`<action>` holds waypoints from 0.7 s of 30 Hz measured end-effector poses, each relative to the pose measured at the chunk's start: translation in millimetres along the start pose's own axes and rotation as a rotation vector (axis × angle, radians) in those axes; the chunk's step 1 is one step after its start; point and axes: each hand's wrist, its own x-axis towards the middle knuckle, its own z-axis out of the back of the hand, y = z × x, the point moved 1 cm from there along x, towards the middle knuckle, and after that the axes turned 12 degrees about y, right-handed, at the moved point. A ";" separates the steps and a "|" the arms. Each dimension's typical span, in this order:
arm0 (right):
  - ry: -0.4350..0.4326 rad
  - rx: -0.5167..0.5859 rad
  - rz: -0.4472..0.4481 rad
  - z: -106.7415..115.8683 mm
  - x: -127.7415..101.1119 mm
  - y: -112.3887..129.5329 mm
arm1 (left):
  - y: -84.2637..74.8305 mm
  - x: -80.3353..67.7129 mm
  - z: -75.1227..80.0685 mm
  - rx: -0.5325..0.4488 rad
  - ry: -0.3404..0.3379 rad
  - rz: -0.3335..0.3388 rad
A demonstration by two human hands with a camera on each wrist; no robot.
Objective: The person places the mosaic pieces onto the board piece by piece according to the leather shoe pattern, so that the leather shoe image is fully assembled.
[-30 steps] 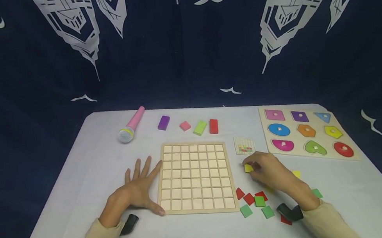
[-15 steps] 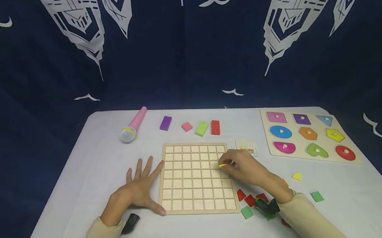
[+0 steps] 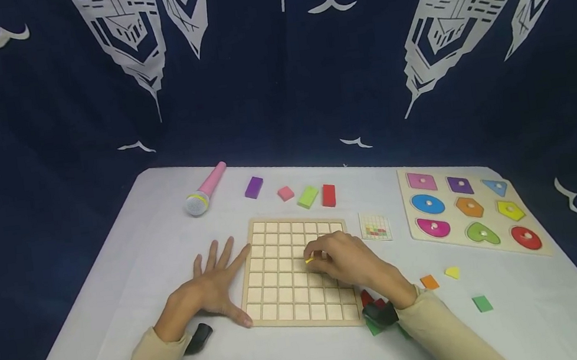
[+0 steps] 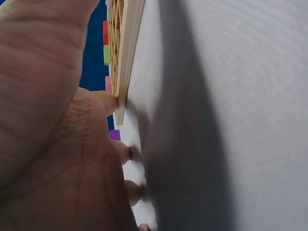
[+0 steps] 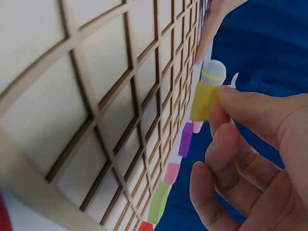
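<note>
A wooden grid board [image 3: 273,280] with square cells lies flat on the white table. My left hand [image 3: 214,286] is spread on the table at the board's left side, its thumb and index fingertip at the frame. Over the right half of the board is my right hand [image 3: 343,260], pinching a yellow square tile [image 5: 204,101] between thumb and index finger. In the right wrist view the tile stands on edge close over the cells, the other fingers loosely bent. The left wrist view shows the left hand [image 4: 62,120] beside the board's edge [image 4: 126,67].
Beyond the board lie a pink toy microphone [image 3: 206,189] and purple [image 3: 254,187], pink, lime [image 3: 308,197] and red blocks. A small pattern card [image 3: 376,226] and a shape puzzle [image 3: 462,231] are at right. Orange [image 3: 429,282], yellow [image 3: 452,272], green [image 3: 482,303] and red tiles lie scattered nearer.
My right hand has carried the yellow tile leftward from beside the pattern card to over the board. My left hand has stayed at the frame. The head view has shifted slightly.
</note>
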 end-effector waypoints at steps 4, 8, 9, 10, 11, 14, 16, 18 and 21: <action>0.007 0.027 0.014 0.9 4.6 3.3 | 0.4 1.7 0.0 0.008 -0.005 -0.001; 0.018 0.117 0.064 -1.1 13.3 2.9 | 1.7 2.1 0.0 0.013 -0.016 -0.004; 0.027 0.148 0.067 -1.8 15.6 2.7 | 1.8 1.9 0.0 0.015 -0.018 -0.001; 0.036 0.173 0.066 -2.8 17.8 2.0 | 1.8 1.6 -0.1 0.019 -0.018 0.001; 0.044 0.197 0.064 -3.8 19.9 1.4 | 1.5 1.1 -0.2 0.023 -0.019 -0.001; 0.051 0.245 0.034 -6.8 25.0 0.0 | 0.1 -0.4 -0.4 0.033 -0.021 -0.006; 0.042 0.253 0.022 -8.8 28.5 -0.4 | -0.5 -0.9 -0.8 0.038 -0.018 -0.008; 0.025 0.253 0.020 -10.4 32.1 1.0 | -0.8 -1.0 -0.8 0.039 -0.021 -0.009; 0.010 0.255 0.007 -11.8 37.4 4.2 | -0.9 -1.5 -0.3 0.040 -0.023 -0.007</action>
